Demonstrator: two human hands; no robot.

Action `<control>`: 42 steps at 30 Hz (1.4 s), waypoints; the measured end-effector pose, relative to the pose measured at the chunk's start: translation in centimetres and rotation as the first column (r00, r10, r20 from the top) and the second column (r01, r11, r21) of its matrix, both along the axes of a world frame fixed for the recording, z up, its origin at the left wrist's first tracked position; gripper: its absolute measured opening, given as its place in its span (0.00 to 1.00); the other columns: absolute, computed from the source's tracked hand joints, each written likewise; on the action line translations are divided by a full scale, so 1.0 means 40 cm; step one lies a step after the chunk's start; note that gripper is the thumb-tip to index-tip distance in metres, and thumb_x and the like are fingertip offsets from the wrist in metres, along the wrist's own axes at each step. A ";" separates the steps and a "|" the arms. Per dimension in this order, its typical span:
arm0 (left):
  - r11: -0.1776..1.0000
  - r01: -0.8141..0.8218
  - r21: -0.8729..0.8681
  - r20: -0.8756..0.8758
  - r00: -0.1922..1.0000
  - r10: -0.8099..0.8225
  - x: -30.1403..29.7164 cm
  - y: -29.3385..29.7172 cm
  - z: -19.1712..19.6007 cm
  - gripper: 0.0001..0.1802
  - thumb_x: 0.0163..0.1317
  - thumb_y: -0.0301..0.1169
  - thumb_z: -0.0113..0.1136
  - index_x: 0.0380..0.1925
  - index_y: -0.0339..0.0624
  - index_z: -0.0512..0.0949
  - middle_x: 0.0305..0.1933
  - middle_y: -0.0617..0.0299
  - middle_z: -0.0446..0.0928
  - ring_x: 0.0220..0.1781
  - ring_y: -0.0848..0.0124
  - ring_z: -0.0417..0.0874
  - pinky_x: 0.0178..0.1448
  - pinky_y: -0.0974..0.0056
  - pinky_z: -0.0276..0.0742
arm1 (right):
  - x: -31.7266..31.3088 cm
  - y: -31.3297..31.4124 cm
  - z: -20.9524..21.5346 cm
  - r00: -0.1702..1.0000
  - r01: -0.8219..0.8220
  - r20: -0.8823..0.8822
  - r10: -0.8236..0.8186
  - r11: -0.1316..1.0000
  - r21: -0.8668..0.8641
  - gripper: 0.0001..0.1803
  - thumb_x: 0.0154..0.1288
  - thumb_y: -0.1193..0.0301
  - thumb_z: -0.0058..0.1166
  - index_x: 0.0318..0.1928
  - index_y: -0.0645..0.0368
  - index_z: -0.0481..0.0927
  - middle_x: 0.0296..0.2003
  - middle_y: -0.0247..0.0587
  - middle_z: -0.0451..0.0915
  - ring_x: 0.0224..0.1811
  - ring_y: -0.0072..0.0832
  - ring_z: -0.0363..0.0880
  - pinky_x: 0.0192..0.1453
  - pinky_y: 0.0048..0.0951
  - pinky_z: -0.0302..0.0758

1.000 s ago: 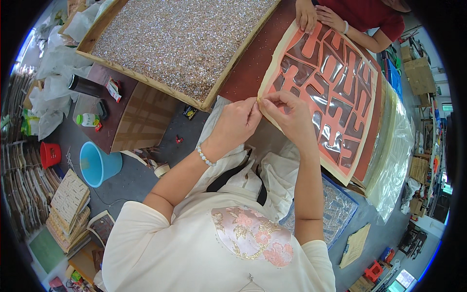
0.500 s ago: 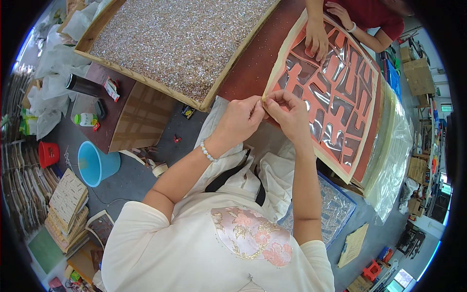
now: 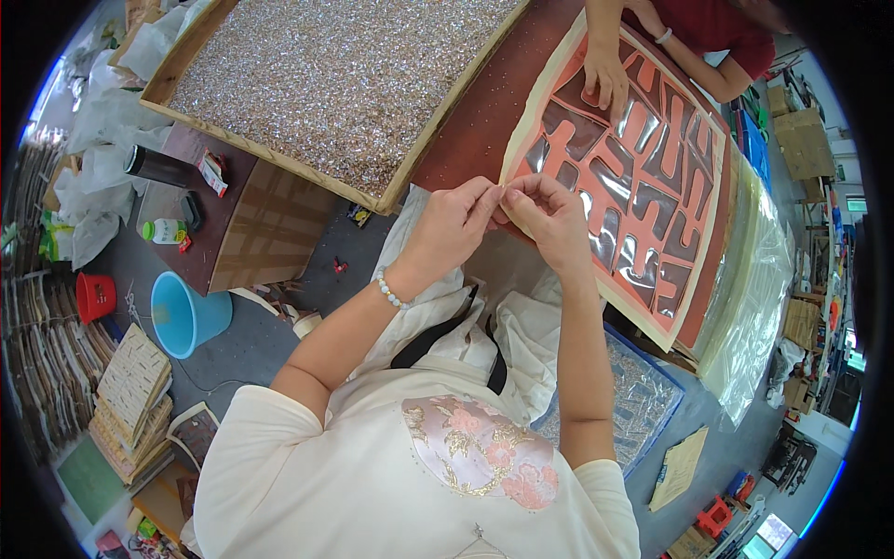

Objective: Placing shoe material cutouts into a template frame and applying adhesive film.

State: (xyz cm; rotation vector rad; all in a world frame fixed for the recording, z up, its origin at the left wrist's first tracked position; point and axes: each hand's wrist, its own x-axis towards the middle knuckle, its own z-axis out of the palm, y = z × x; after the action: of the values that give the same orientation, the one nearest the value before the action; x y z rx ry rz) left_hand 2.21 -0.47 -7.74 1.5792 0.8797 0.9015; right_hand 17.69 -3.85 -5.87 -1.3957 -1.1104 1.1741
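A large red sheet [image 3: 652,186] with shiny cut-out shapes under clear film lies on the dark table. My left hand [image 3: 452,228] and my right hand [image 3: 549,219] meet at its near left corner, fingertips pinched together on the sheet's pale edge. My left wrist wears a bead bracelet [image 3: 391,289]. Across the sheet, another person's hand [image 3: 607,76] presses flat on the far part of it.
A wooden tray of glittery grains [image 3: 335,84] fills the table's left part. Below, on the floor, stand a blue bucket [image 3: 186,312], a red pot [image 3: 93,296] and stacked boards [image 3: 130,391]. A low brown table [image 3: 251,214] holds a bottle and small items. Clear film stacks [image 3: 759,307] lie right.
The other person's hand has slid from the sheet's far edge onto the sheet. My two hands stay pinched at the near corner, barely shifted.
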 end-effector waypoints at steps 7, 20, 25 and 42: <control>0.992 -0.018 0.127 -0.008 1.000 0.020 0.014 0.000 -0.011 0.11 0.68 0.28 0.48 0.29 0.32 0.71 0.22 0.50 0.77 0.24 0.61 0.81 0.28 0.62 0.72 | -0.005 -0.009 0.007 0.978 0.073 -0.195 -0.077 0.997 -0.025 0.07 0.64 0.73 0.52 0.36 0.65 0.77 0.29 0.32 0.78 0.30 0.15 0.75 0.35 0.17 0.74; 0.982 0.085 -0.166 0.359 0.933 -0.020 0.067 0.006 -0.028 0.15 0.72 0.34 0.46 0.27 0.36 0.69 0.19 0.64 0.68 0.22 0.78 0.68 0.27 0.69 0.66 | -0.041 -0.005 0.037 0.983 0.084 0.147 -0.109 0.982 0.168 0.16 0.74 0.61 0.43 0.34 0.61 0.66 0.23 0.33 0.69 0.26 0.18 0.68 0.30 0.22 0.69; 0.974 0.089 -0.209 0.371 0.928 -0.005 0.071 0.006 -0.021 0.15 0.69 0.34 0.50 0.24 0.38 0.70 0.17 0.64 0.67 0.22 0.81 0.66 0.27 0.71 0.65 | 0.023 -0.001 0.000 0.988 0.073 0.130 -0.080 0.995 0.061 0.14 0.75 0.63 0.40 0.35 0.61 0.66 0.25 0.34 0.69 0.28 0.19 0.68 0.33 0.24 0.68; 0.805 -0.104 0.584 -0.338 0.871 0.357 -0.033 -0.028 -0.050 0.13 0.55 0.27 0.58 0.41 0.41 0.71 0.37 0.57 0.70 0.39 0.60 0.73 0.44 0.57 0.65 | -0.026 -0.024 0.086 0.834 -0.051 0.542 -0.102 0.964 0.261 0.10 0.67 0.65 0.51 0.33 0.59 0.75 0.26 0.39 0.75 0.32 0.29 0.76 0.38 0.30 0.71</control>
State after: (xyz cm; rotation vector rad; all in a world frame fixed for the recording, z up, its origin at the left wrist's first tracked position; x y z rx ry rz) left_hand 0.89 -1.57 -9.74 2.2734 1.2276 1.0620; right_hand 16.64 -4.81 -2.43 -1.5701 -1.5804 0.5662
